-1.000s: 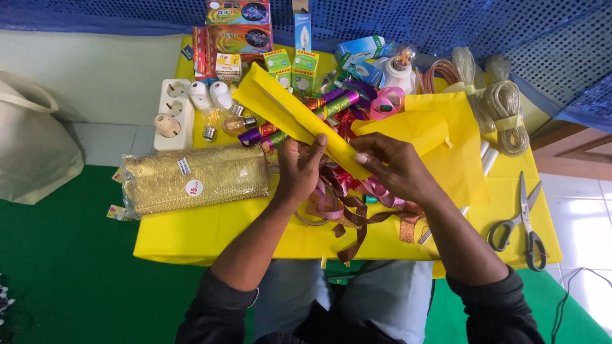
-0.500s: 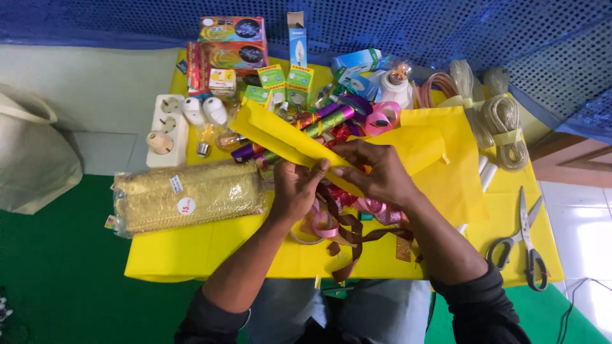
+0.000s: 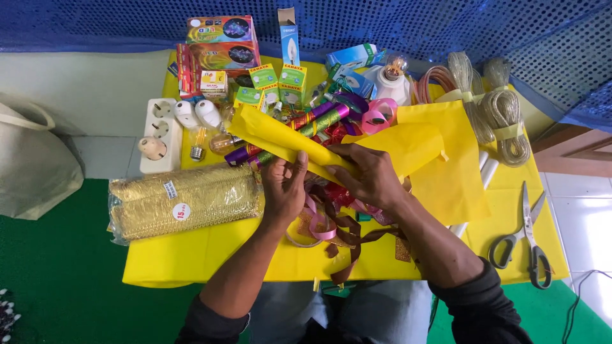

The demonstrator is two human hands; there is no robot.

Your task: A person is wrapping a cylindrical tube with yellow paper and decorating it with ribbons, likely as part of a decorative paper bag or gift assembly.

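Note:
My left hand (image 3: pixel 284 189) and my right hand (image 3: pixel 368 176) both grip a folded strip of yellow paper (image 3: pixel 280 137) that slants up to the left over the yellow table (image 3: pixel 210 255). The strip continues right into a larger yellow sheet (image 3: pixel 446 165). Under my hands lies a tangle of pink, red and brown ribbons (image 3: pixel 335 223). Metallic ribbon rolls (image 3: pixel 322 121) lie just behind the paper.
A packet of gold trim (image 3: pixel 182 200) lies at the left. A white power strip (image 3: pixel 156 134), bulbs (image 3: pixel 201 114) and small boxes (image 3: pixel 271 79) crowd the back. Coiled cords (image 3: pixel 503 118) sit at the back right, scissors (image 3: pixel 529 232) at the right edge. A cloth bag (image 3: pixel 29 165) stands on the floor.
The camera view has shifted slightly. My hands have slid a little along the yellow strip and keep hold of it; the strip's tip sits a bit lower.

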